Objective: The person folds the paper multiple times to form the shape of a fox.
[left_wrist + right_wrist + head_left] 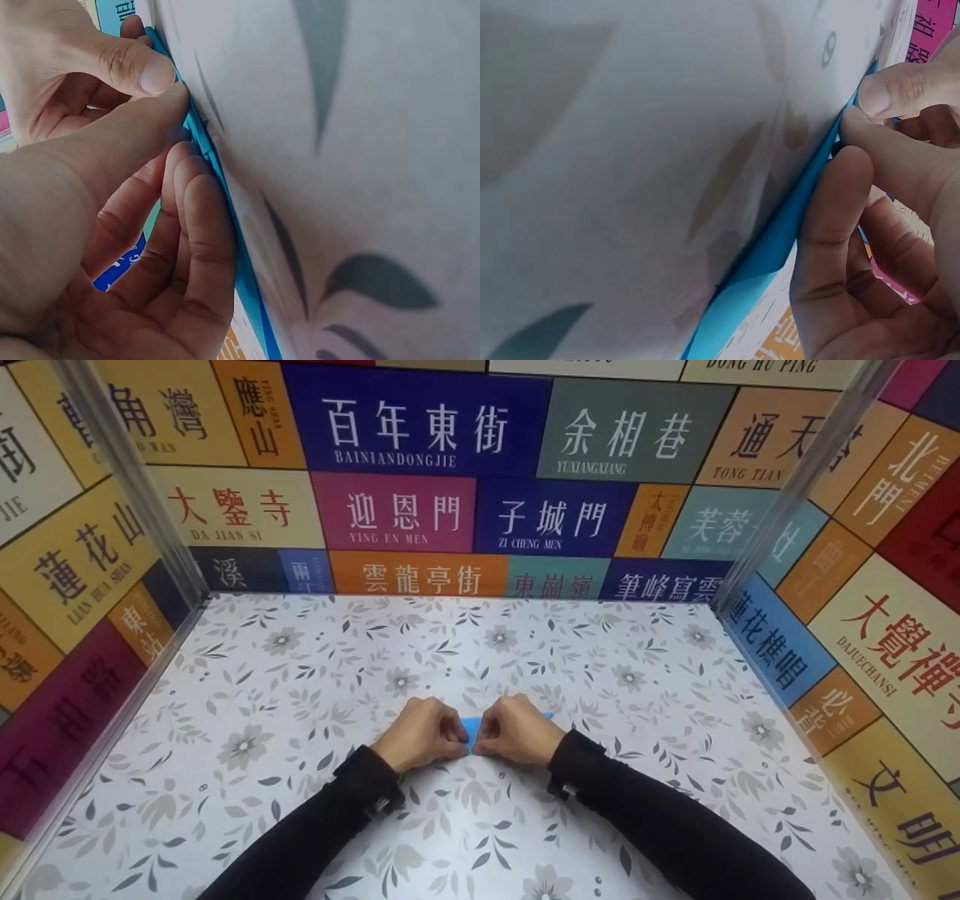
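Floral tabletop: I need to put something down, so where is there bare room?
Crowded: the middle, where the left hand and right hand pinch the folded blue paper. Bare: between the hands and the back wall, from the left sleeve to the left wall, from the right sleeve to the right wall, and between the sleeves.

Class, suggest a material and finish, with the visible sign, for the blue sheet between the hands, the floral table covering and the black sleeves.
Blue sheet: probably paper, smooth and matt; it looks thin, with a creased, folded edge.
Floral table covering: perhaps vinyl or printed paper, smooth-looking; the pattern lies flat.
Black sleeves: seemingly fabric, dull; they follow the arms and barely shine.
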Demonstrator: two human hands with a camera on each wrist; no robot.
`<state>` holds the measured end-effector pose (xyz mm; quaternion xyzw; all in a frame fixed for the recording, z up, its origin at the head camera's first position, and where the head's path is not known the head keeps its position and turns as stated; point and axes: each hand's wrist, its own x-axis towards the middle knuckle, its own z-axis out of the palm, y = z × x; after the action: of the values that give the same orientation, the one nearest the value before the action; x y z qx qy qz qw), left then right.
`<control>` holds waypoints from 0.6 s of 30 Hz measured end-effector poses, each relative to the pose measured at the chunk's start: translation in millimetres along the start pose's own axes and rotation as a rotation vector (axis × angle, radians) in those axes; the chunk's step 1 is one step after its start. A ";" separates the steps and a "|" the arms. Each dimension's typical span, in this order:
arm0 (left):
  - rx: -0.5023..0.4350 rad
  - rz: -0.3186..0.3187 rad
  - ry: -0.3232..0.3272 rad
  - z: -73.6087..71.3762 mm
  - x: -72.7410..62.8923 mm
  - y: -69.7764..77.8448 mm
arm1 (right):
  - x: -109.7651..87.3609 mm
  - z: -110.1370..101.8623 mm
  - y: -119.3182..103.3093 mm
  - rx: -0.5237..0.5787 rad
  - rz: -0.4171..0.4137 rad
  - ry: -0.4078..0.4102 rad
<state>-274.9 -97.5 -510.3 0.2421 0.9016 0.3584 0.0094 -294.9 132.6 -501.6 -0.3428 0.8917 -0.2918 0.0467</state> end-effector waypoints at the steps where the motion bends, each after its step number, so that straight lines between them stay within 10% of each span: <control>1: 0.000 -0.003 -0.001 0.3 0.3 0.4 | -0.5 -0.4 -0.1 -0.004 0.003 -0.001; 18: -0.023 -0.028 -0.009 -0.8 -0.6 2.7 | -1.9 -4.7 -5.2 -0.091 0.013 -0.009</control>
<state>-273.4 -96.7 -508.0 0.2308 0.9007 0.3675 0.0211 -291.7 133.0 -495.1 -0.3402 0.9060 -0.2491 0.0367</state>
